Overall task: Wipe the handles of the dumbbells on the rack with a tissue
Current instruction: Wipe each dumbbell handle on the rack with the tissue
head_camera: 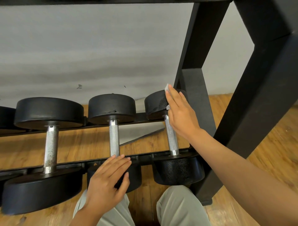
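Three black dumbbells with knurled steel handles lie across the low rack rails (141, 157). My right hand (180, 113) lies flat with straight fingers on the far head of the right dumbbell (171, 137), pressing a white tissue (166, 87) against it; only the tissue's edges show past my fingers. My left hand (108, 179) rests with straight fingers on the near head of the middle dumbbell (114, 138), fingertips at the front rail. The left dumbbell (50, 145) has a speckled, worn handle and nothing touches it.
A black rack upright (191, 53) and a thick slanted leg (251, 104) stand at the right. The upper shelf (96, 1) hangs overhead. A grey wall is behind, wooden floor below. My knees in light trousers (180, 208) are close under the front rail.
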`<state>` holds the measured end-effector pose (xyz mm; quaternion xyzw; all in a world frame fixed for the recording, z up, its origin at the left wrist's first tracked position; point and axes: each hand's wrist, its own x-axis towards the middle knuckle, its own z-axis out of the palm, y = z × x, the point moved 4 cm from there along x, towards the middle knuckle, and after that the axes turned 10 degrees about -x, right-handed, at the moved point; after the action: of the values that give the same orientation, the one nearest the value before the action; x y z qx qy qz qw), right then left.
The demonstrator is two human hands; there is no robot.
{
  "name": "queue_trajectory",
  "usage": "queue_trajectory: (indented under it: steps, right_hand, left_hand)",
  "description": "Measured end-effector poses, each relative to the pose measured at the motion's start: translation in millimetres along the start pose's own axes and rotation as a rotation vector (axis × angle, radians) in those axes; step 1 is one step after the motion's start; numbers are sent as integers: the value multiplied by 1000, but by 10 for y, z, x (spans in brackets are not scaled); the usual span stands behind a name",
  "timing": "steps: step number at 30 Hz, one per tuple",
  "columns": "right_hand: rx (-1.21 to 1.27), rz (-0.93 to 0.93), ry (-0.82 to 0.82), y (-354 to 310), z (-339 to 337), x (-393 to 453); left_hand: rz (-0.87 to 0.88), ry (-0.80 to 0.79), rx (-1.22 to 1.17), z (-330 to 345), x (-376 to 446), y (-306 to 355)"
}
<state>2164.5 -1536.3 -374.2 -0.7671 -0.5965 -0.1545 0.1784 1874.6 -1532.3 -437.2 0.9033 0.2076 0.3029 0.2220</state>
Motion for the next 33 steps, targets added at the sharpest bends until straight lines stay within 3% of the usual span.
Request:
queue_trajectory:
  steps: [4, 7, 9, 13, 15, 17, 22, 26, 28, 31, 33]
  right_hand:
    - [-87, 0, -67, -95, 32, -2]
    - [-158, -100, -99, -83, 44, 22]
    - [-76, -90, -93, 26, 28, 15]
    - [397, 384, -98, 285, 116, -31]
    - [395, 448, -59, 220, 125, -20]
    - [228, 328, -9, 50, 85, 39]
    - [-436, -265, -97, -320, 197, 73]
    - [-529, -505, -109, -189, 174, 93]
    - [-409, -405, -119, -76, 100, 156]
    - [-159, -57, -145, 4, 8, 193]
    - [-143, -43, -140, -112, 27, 154]
  left_hand:
    - [-5, -2, -1, 4, -16, -21]
    - [-12, 0, 4, 10, -21, -30]
    - [-13, -2, 5, 16, -16, -29]
    - [-19, -7, 9, 18, -14, -30]
    - [-22, -11, 16, 22, -22, -35]
    - [-27, -9, 16, 17, -22, -37]
    - [-12, 4, 23, 9, 1, -1]
    - [-9, 11, 23, 2, 0, -8]
    - [-8, 9, 20, 3, 1, -5]
    - [-3, 11, 23, 7, 10, -7]
    - [0, 13, 20, 10, 0, -14]
